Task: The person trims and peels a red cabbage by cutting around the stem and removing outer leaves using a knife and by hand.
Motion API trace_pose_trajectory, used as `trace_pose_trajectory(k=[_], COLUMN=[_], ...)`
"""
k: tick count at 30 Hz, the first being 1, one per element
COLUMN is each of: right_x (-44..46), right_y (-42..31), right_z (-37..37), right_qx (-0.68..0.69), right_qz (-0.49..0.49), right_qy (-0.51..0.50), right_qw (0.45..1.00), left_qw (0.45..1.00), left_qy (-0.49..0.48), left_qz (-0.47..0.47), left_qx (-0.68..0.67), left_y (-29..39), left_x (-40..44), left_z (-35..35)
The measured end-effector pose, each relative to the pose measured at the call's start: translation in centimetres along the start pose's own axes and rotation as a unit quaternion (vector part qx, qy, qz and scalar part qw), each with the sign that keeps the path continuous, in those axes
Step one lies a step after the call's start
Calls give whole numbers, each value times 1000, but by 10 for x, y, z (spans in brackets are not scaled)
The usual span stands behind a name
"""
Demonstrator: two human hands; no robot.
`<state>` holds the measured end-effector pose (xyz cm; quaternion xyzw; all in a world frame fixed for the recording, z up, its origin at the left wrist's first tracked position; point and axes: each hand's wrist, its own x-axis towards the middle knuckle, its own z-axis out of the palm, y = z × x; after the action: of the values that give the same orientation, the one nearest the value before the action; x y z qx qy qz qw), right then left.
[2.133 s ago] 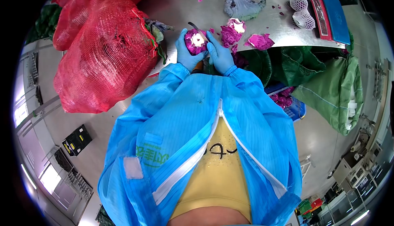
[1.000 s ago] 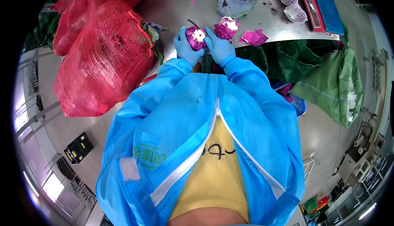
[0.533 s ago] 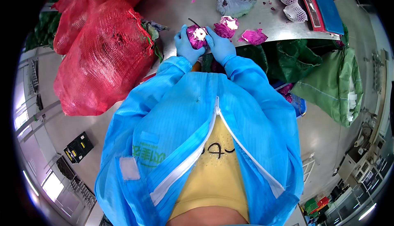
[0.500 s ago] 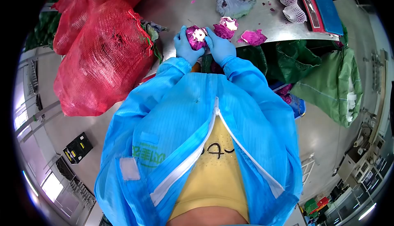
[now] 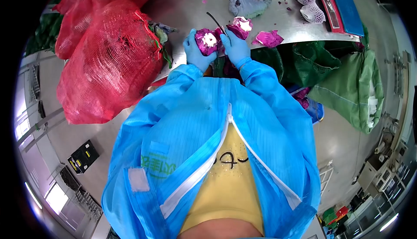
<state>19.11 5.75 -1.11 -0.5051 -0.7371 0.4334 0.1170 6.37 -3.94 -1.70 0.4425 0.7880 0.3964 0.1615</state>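
My left hand [image 5: 196,53], in a blue glove, is wrapped round a red cabbage [image 5: 206,42] with its pale cut core facing up. My right hand [image 5: 236,48], gloved too, grips a knife [image 5: 214,21] whose thin dark curved blade points up and left. Its fingers are at the cabbage's right side, and the knife's handle is mostly hidden in them. Just beyond my right hand lies a purple cabbage piece with a white core [image 5: 241,25]. A loose purple leaf [image 5: 268,39] rests near the table's front edge.
Big red mesh sacks [image 5: 110,61] stand at the left. Dull outer leaves [image 5: 249,0], white foam netting [image 5: 312,13] and a red and blue box [image 5: 343,9] lie on the metal table [image 5: 191,4]. Green sacks [image 5: 354,91] and a blue basket [image 5: 316,111] are below its right edge.
My right hand has moved slightly away from the cabbage, and the knife blade has swung up and right, clear of the core. My left hand still holds the cabbage.
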Motion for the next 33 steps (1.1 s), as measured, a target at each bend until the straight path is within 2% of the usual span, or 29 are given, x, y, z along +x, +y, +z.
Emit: trace_pose_trajectory(k=[4, 5, 6, 8, 10, 12, 14, 16, 18, 19, 20, 23, 25, 26, 28, 30, 31, 33], right_x=[1, 8, 20, 34, 41, 41, 35, 34, 38, 40, 41, 24, -1, -6, -12, -8, -6, -2], right_y=[-14, -7, 5, 14, 26, 31, 32, 36, 47, 51, 58, 42, 12, 9, 0, -8, -11, -4], right_z=[-1, 4, 13, 12, 20, 26, 27, 31, 37, 34, 27, 5, -9, -4, 13, 22, 21, 25], right_qx=[-14, 21, 61, 216, 187, 212, 231, 250, 169, 250, 320, 270, 44, 43, 122, 209, 261, 276], right_qz=[-29, -34, -21, 63, 55, 73, 88, 100, 66, 87, 132, 114, 34, 34, -69, -35, 57, 65], right_qy=[60, 88, 123, 68, 95, 131, 135, 137, 199, 227, 200, 170, 198, 198, 164, 53, -35, -44], right_qw=[998, 995, 990, 972, 976, 966, 959, 953, 963, 937, 917, 941, 979, 979, 976, 976, 963, 958], left_qw=[1000, 1000, 1000, 999, 995, 996, 982, 972, 953, 941, 941, 956, 957, 957, 958, 959, 961, 958], left_qy=[-11, -14, -9, -5, -15, -27, -43, -46, -84, -86, -85, -61, -62, -63, -74, -84, -91, -107], left_qz=[8, 9, 24, 39, 88, 65, 49, 80, 53, 29, 27, 59, 64, 70, 63, 55, 53, 40], left_qx=[9, 9, -13, -37, -55, -49, -180, -215, -287, -327, -328, -279, -277, -275, -270, -263, -254, -262], left_y=[-2, -4, -10, -19, -28, -38, -49, -52, -54, -49, -52, -67, -65, -62, -58, -54, -51, -49], left_x=[-1, -1, -2, -6, -8, -9, -9, -13, -16, -17, -19, -15, -15, -14, -13, -11, -10, -10], left_z=[-3, -3, -3, -5, -12, -17, -20, -25, -30, -31, -31, -32, -33, -33, -33, -33, -32, -29])
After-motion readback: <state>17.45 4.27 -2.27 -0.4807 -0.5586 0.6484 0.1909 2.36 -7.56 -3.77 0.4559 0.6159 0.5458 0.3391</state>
